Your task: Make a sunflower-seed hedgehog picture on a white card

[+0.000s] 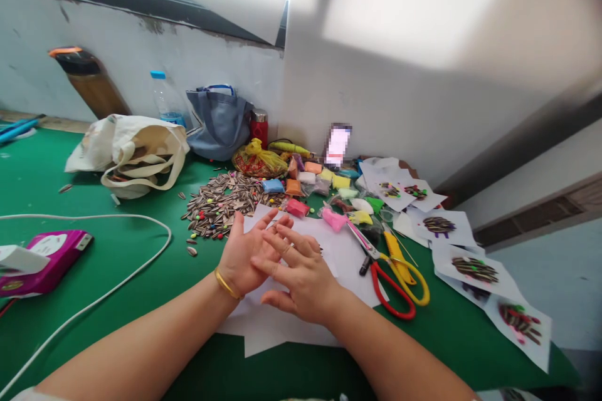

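My left hand is held palm up with its fingers stretched out and a gold bangle at the wrist. Across it lies my right hand, palm down, its fingers spread and touching the left palm and fingers. Whether anything small sits between them is hidden. Both hands are above white paper sheets on the green table. Just beyond the fingertips are a red clay packet and a pile of striped sunflower seeds mixed with coloured beads. Pink clay lies to the right.
Scissors and a yellow utility knife lie right of the paper. Seed-decorated cards line the right edge. Bags, a bottle and a phone stand behind. A white cable curves at left.
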The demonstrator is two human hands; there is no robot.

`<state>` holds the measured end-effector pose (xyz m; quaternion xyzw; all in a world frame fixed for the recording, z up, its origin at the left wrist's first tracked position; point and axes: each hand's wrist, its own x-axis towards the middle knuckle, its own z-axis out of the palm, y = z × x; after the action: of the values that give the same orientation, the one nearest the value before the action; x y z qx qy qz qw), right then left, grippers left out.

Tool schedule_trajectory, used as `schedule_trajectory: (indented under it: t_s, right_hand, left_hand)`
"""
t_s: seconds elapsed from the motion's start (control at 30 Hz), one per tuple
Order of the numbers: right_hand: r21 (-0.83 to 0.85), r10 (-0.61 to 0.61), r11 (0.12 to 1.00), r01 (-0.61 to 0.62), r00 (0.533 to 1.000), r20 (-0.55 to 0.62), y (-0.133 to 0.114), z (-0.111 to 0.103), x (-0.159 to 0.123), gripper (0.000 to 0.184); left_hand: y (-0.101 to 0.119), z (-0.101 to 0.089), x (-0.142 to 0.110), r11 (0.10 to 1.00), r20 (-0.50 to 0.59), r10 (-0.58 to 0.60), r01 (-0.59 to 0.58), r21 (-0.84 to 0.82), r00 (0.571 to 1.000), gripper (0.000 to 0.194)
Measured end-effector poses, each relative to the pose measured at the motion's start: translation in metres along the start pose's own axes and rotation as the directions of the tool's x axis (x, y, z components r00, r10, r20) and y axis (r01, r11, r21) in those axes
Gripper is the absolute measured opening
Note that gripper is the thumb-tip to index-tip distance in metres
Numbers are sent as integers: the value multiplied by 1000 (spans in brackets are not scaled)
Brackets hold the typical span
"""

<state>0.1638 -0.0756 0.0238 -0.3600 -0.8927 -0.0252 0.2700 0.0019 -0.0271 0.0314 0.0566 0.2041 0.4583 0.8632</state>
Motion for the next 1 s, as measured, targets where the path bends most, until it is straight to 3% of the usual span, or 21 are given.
schedule_trajectory:
  t_s: [0.13, 0.23, 0.37, 0.7, 0.83, 0.93, 1.0]
  right_hand:
    - [9, 17, 1000, -17, 999, -38, 0, 0, 0, 31]
    - [2, 2, 1000, -2, 1000, -29, -1, 0, 1, 31]
    - [-4, 66, 998, -67, 996, -65, -1, 0, 2, 23]
    - [118, 88, 990, -71, 985, -146, -4, 7, 3, 14]
    - [203, 196, 967, -156, 961, -193, 12, -3, 1, 11]
    - [232, 366, 922, -309, 890, -271, 38, -12, -4, 9]
    - [251, 444, 887, -389, 867, -226, 55, -14, -7, 8]
  left_hand:
    - [-1, 0, 0, 1000, 25, 20, -20, -5, 999, 66]
    - [-2, 0, -1, 1000, 2, -1, 1, 10, 1000, 66]
    - [-4, -2, 0, 1000, 58, -16, 15, 17, 998, 65]
    - [-17, 2, -5, 989, 42, -125, 120, 90, 991, 61]
    - [-13, 3, -2, 983, 68, -6, -7, 185, 998, 59]
    - [-3, -2, 7, 870, 26, 204, -193, 454, 979, 41]
    - [5, -8, 13, 600, 61, 358, -280, 749, 932, 26]
